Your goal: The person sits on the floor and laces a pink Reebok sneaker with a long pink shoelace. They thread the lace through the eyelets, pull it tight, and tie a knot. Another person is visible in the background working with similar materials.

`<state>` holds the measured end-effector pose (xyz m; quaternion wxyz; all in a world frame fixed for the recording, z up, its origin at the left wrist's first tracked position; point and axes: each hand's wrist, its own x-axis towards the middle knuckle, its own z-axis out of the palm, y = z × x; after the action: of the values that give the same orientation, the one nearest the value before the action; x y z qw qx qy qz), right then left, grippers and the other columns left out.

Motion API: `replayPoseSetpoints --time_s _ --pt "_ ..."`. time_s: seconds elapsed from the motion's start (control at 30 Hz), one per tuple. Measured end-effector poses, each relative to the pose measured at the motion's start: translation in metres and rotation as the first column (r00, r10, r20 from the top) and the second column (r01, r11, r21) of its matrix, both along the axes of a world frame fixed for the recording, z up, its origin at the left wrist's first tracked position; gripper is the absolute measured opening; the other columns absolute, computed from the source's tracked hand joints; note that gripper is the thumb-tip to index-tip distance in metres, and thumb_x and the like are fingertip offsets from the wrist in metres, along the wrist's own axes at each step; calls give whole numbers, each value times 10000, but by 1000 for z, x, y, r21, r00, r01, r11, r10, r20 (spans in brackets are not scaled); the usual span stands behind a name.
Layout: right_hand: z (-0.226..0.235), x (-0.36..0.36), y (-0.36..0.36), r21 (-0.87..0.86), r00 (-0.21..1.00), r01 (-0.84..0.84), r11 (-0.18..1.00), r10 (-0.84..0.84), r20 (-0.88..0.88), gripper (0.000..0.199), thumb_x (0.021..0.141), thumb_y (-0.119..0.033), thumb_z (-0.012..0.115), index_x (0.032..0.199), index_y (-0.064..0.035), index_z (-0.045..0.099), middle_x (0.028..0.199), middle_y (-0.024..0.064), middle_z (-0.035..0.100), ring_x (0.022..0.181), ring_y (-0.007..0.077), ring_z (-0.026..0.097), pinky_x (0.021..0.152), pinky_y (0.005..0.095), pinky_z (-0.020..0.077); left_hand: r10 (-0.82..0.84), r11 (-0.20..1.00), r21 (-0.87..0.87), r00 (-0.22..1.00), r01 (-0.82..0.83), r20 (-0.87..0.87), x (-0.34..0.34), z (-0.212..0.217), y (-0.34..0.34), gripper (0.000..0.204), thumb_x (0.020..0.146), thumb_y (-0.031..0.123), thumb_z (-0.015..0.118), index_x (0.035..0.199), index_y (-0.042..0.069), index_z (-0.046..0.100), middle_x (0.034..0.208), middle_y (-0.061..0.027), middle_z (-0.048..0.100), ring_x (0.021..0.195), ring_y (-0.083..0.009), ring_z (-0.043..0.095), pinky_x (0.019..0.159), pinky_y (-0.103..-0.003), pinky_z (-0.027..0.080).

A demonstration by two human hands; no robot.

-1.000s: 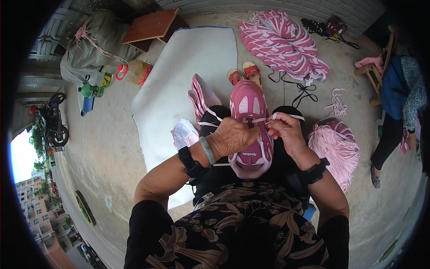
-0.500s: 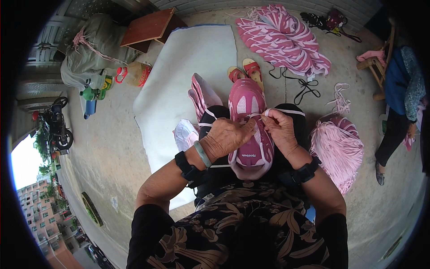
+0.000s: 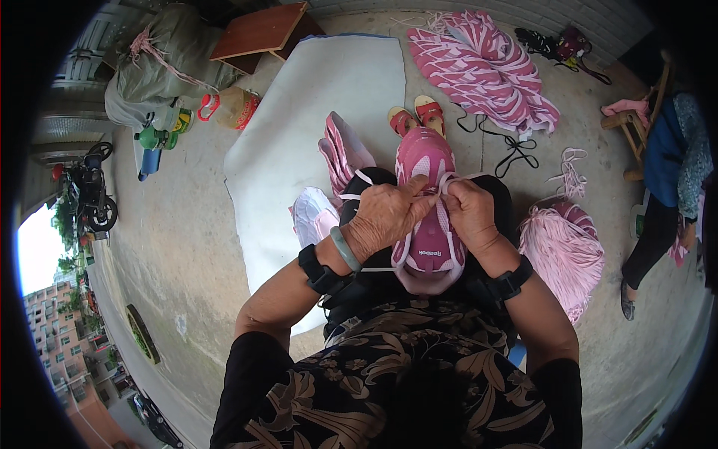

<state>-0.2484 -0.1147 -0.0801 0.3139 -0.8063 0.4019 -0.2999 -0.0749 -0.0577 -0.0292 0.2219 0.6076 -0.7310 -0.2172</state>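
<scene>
Both hands now pinched on the white lace over the pink shoe
left hand (image 3: pixel 385 221) and right hand (image 3: pixel 470 213) closer together than a second ago; white lace (image 3: pixel 446 182) drawn taut on pink shoe (image 3: pixel 428 202), lacing mid-way

One pink shoe upper (image 3: pixel 426 202) on the lap; all else placed from it. Two hands on it: left hand (image 3: pixel 385 217), right hand (image 3: pixel 470 213). Two black wrist bands, one per forearm (image 3: pixel 318 269) (image 3: pixel 510 283). One green bangle (image 3: pixel 345 248), left wrist. Two red sandals (image 3: pixel 417 116) just beyond its toe. One white mat (image 3: pixel 299 127) to its left. Two heaps of pink uppers: one far beyond (image 3: pixel 482 67), one right (image 3: pixel 565 251). One wooden board (image 3: pixel 258 31) far upper left. One other person (image 3: pixel 669 187) far right.
</scene>
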Motion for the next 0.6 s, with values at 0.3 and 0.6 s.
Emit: replayPoseSetpoints --time_s 0.3,0.6 --pt "61 1 2 242 956 -148 959 76 282 144 780 -98 603 896 -31 553 762 100 597 696 201 601 661 319 471 344 834 541 665 108 -663 29 71 9 102 845 5 484 940 40 489 697 3 547 593 -37 477 500 -166 369" --pt "89 46 -11 510 739 -673 535 501 449 187 893 -135 487 975 5 581 825 39 593 793 110 537 736 247 436 188 928 361 727 88 -660 42 90 19 162 810 -83 516 898 39 454 676 -11 548 633 -64 503 586 -214 413"
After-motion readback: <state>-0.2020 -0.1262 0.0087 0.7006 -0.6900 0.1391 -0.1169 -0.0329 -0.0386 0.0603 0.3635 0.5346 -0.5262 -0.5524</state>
